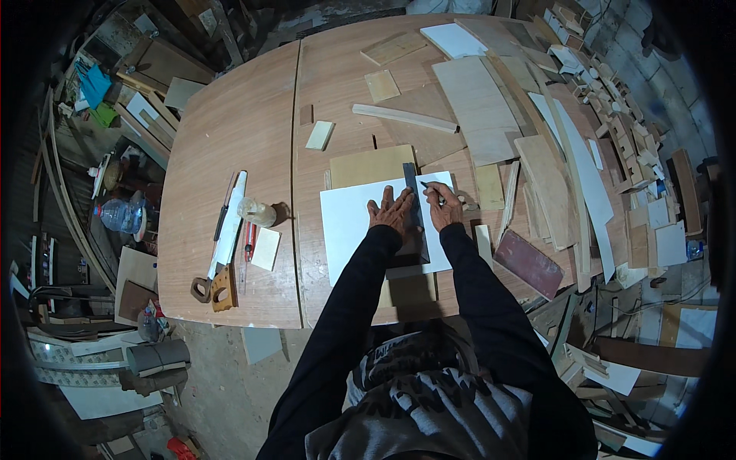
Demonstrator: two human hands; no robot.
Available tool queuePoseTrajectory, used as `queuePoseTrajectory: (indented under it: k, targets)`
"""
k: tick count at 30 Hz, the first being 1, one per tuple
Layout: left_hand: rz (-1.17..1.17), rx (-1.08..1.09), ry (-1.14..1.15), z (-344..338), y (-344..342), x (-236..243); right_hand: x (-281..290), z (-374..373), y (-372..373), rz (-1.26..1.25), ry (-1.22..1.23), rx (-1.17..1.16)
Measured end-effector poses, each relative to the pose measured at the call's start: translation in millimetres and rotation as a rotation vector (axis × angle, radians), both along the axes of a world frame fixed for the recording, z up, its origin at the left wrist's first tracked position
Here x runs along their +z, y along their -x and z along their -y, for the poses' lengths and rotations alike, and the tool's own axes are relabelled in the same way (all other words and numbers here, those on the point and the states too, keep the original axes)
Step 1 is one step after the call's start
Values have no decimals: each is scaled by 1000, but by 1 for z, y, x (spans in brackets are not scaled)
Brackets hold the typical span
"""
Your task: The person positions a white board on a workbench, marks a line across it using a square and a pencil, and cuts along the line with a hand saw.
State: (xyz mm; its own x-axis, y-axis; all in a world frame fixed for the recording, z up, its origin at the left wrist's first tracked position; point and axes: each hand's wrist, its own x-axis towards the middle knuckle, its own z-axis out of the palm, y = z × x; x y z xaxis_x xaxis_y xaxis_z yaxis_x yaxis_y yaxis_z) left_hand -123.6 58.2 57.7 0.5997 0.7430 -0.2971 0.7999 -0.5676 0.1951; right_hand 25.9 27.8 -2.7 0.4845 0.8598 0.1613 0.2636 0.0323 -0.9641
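A white board (345, 230) lies in front of me, resting on yellowish wooden pieces (372, 165) that show beyond its far edge and below its near one. Across the board runs a dark straightedge (415, 218), roughly away from my body. My left hand (391, 210) presses flat on the board with fingers spread, its right side against the straightedge. Just right of that edge, my right hand (446, 208) pinches a slim dark pencil (424, 185), tip towards the straightedge. Whether the tip touches the board is too small to tell.
On the table's left lie handsaws (222, 288), a red utility knife (250, 242), a pale jar (257, 211) and a small cream block (265, 249). Plywood offcuts (479, 107) crowd the right side. A dark red block (529, 263) sits near the front right edge.
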Motion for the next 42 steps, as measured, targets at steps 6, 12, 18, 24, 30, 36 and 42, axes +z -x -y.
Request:
queuePoseTrajectory:
  k: [6, 12, 18, 24, 30, 36, 42]
  targets:
    - [-5, 3, 30, -1, -1, -1, 2, -4, 2, 132, 17, -11]
    - [-27, -16, -18, -3, -1, -8, 0, -8, 1, 147, 57, -36]
    - [-26, -15, -43, -4, 1, -13, 4, -8, 4, 178, 54, -31]
    - [-36, -23, -26, -3, -1, -11, 2, -10, 0, 219, 60, -32]
    - [-62, -27, -110, -6, 3, -27, 4, -14, 1, 191, 112, -9]
    - [-64, -10, -26, -4, -6, -9, -6, -11, -11, 238, 141, 4]
    - [-82, -2, -26, -3, -5, -2, 28, 15, -3, 318, 271, 32]
